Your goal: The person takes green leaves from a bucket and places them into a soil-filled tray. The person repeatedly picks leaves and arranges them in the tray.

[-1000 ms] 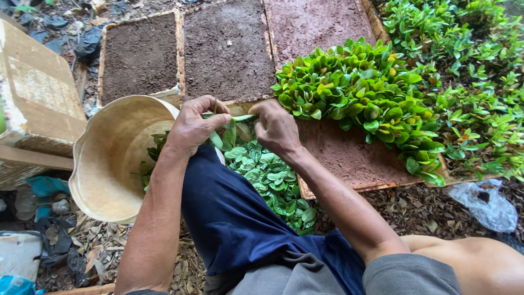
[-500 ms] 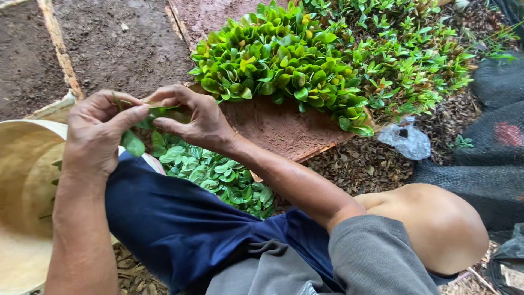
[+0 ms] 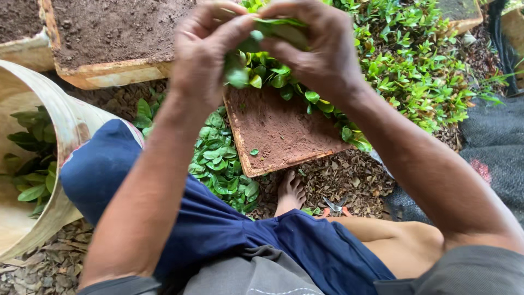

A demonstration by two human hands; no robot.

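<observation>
My left hand (image 3: 204,52) and my right hand (image 3: 322,49) are raised close to the camera, fingertips meeting on a small green leafy cutting (image 3: 273,27). Both hands pinch it from opposite sides. Below them lies a tray of brown soil (image 3: 278,131), half filled with upright green cuttings (image 3: 415,71). A pile of loose green cuttings (image 3: 221,164) rests on the ground beside my blue-clad knee (image 3: 103,164).
A cream bucket (image 3: 65,125) with leafy stems inside stands at the left. Another soil tray (image 3: 109,33) sits at the top left. Small shears (image 3: 334,206) lie on the bark-strewn ground near my bare foot (image 3: 290,191). Dark netting (image 3: 491,153) covers the right.
Both hands have risen closer to the camera, still working the cutting between their fingertips. The view has tilted down, showing the bucket, my foot and the shears.
</observation>
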